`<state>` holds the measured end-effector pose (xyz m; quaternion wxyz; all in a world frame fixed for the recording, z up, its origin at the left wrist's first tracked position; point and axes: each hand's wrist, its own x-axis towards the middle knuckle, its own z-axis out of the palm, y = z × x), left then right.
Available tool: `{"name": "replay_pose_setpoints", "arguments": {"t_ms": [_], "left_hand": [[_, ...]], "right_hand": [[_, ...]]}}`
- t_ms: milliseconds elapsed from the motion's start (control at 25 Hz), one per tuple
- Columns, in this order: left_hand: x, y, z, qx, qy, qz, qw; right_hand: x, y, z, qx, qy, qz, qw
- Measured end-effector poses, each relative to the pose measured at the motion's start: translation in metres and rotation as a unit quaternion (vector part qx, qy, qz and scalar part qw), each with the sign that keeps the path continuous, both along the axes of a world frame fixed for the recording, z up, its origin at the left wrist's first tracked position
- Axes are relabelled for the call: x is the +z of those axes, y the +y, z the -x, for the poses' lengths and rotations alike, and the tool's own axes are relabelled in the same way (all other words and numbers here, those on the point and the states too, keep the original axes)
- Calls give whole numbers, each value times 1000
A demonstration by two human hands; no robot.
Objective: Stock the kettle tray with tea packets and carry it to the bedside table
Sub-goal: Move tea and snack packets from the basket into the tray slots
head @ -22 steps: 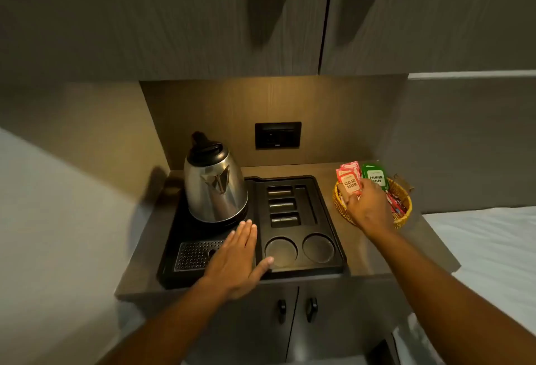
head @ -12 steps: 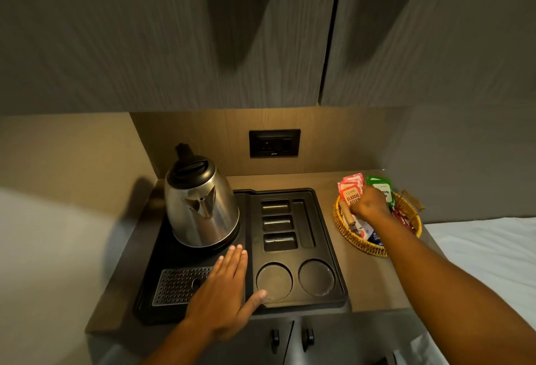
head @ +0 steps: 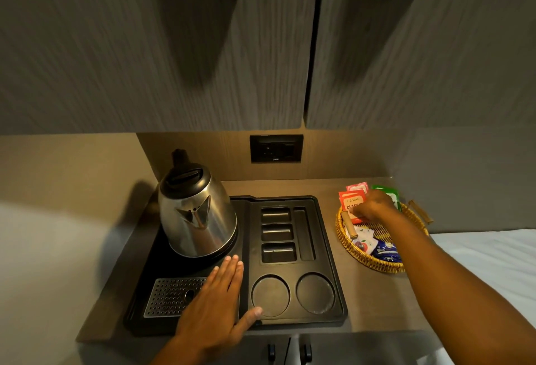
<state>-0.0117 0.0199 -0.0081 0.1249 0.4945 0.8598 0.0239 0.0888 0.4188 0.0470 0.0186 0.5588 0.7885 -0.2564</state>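
Observation:
The black kettle tray [head: 326, 251] lies on the counter with a steel kettle [head: 197, 214] on its left half. Its three small slots [head: 277, 232] and two round recesses [head: 270, 295] hold nothing. My left hand [head: 217, 306] rests flat on the tray's front, palm down, between the drip grate [head: 171, 295] and the recesses. To the right is a wicker basket [head: 374, 263] of tea packets. My right hand [head: 374, 205] reaches into it, fingers curled on the upright red tea packets [head: 352, 201]. A green packet [head: 391, 195] stands behind the hand.
White and blue packets [head: 377, 245] lie in the basket's front. A wall socket [head: 276, 148] sits behind the tray. Upper cabinet doors [head: 174, 45] hang low overhead. White bedding [head: 493, 251] lies to the right, and lower cabinet handles [head: 271, 353] are under the counter edge.
My right hand has sunk lower into the basket and closed over the red packets. My left hand stays flat on the tray. The view has shifted closer to the counter.

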Motion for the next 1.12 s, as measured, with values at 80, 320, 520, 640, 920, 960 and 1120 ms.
{"name": "replay_pose_setpoints", "arguments": {"t_ms": [80, 320, 520, 640, 920, 960, 1120], "left_hand": [[2, 0, 0, 0, -2, -1, 1000], [2, -3, -4, 2, 4, -28, 1000], [-3, -4, -2, 10, 11, -36, 999], [-5, -4, -2, 10, 7, -42, 999], [-4, 0, 1, 11, 0, -34, 999], [-4, 0, 1, 11, 2, -30, 1000], [-5, 1, 0, 12, 3, -20, 1000]], "right_hand": [[20, 4, -7, 21, -2, 35, 999], [82, -22, 9, 150, 121, -9, 981], [28, -97, 100, 217, 131, 88, 963], [-6, -108, 125, 178, 96, 105, 974], [4, -32, 52, 132, 125, -113, 977], [7, -10, 28, 131, 94, -164, 973], [7, 47, -40, 176, -61, -238, 953]]}}
